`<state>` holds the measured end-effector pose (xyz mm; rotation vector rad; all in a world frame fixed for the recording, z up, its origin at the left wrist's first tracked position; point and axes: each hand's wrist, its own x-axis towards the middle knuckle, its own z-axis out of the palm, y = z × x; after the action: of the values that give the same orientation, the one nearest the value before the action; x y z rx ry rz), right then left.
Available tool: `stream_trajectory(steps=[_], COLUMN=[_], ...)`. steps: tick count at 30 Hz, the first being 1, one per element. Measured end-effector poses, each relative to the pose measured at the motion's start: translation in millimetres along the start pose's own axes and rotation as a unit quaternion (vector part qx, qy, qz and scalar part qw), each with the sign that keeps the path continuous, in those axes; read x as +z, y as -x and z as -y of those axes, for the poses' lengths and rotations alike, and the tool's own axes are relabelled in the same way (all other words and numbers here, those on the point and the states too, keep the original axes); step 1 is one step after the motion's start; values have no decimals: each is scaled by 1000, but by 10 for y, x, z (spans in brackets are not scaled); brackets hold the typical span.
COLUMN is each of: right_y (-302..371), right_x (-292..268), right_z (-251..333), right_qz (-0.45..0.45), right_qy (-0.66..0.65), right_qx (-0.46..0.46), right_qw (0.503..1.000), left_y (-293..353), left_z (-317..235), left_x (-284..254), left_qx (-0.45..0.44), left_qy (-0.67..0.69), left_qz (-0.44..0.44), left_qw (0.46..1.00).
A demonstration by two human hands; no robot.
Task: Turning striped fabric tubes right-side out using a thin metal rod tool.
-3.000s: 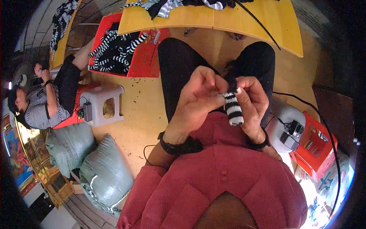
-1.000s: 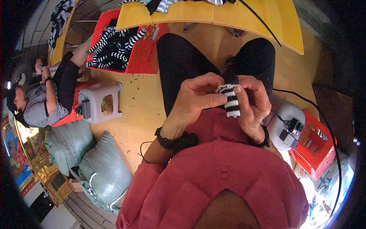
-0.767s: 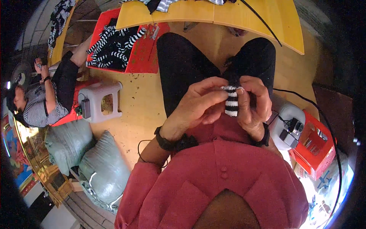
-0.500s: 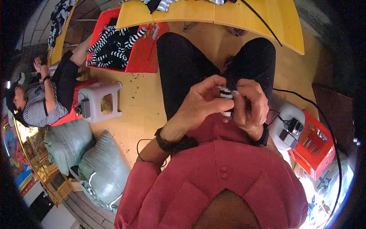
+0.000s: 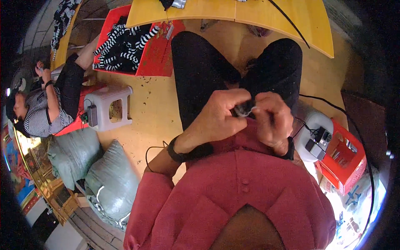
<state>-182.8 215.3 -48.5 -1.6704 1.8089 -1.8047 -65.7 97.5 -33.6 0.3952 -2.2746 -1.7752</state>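
Above my lap, my left hand [image 5: 221, 114] is closed around a small black-and-white knitted piece [image 5: 241, 110], with the thumb and forefinger pinching it. Most of the piece is hidden inside the fingers, so its kind does not show. A pale yarn strand [image 5: 251, 110] runs from it toward my right hand [image 5: 273, 118]. The right fingers are curled together at the strand's end, close beside the left fingertips and slightly blurred.
A red box [image 5: 156, 58] of striped knitted pieces [image 5: 125, 46] stands left of my knees, under the yellow table [image 5: 283, 16]. A person [image 5: 46, 108] sits at left near a white stool [image 5: 106, 110] and stuffed sacks [image 5: 112, 183]. A red stool [image 5: 343, 158] and black cable [image 5: 354, 121] are at right.
The knitted piece has turned and sunk deeper into my left hand; its white stripes show less. My right hand has closed and drawn slightly away, with a pale strand between the hands.
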Motion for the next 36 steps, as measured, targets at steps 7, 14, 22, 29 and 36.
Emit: stream_trajectory(steps=[7, 14, 22, 29, 36], right_y=[-15, -190, -266, -180, -110], right_x=[-95, -68, -68, 125, 149], right_z=[15, 168, 360, 279, 298], right_qz=[-27, 27, 63, 93, 144], right_qy=[89, 36, -24, -21, -40], right_qx=[-107, -159, 64, 26, 63], right_qw=[990, 986, 996, 995, 987], left_y=[-12, 8, -62, -109, -249], left_z=[-53, -4, 10, -85, -62], left_x=[-81, -53, -34, -35, 17], left_qx=[-21, -91, -47, -38, 46], left_qy=[426, 563, 524, 491, 584], left_qz=[-104, -113, -173, -242, -212], left_qw=[899, 813, 833, 836, 782])
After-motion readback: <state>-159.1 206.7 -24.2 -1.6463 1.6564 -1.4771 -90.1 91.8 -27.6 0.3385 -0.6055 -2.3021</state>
